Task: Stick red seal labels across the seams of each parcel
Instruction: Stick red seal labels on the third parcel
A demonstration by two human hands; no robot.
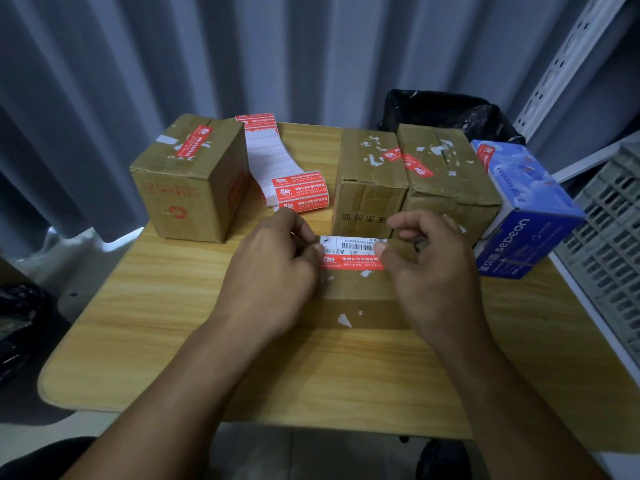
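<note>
A low cardboard parcel [356, 299] lies in front of me on the wooden table [173, 323]. A red seal label [351, 263] is stretched across its top, just below a white barcode sticker [353, 244]. My left hand [273, 268] pinches the label's left end and my right hand [433, 265] pinches its right end. Whether the label touches the cardboard I cannot tell. Behind stand three taller cardboard parcels, one at the left [190, 178] and two side by side [372, 178] [450, 178], each with a red label on top. A blue box [526, 209] at the right also carries one.
A fan-folded strip of red labels on white backing [287, 181] lies between the left parcel and the middle ones. A black bag [450, 112] sits behind the table. A grey perforated crate [609, 237] and a metal shelf upright [568, 57] stand at the right.
</note>
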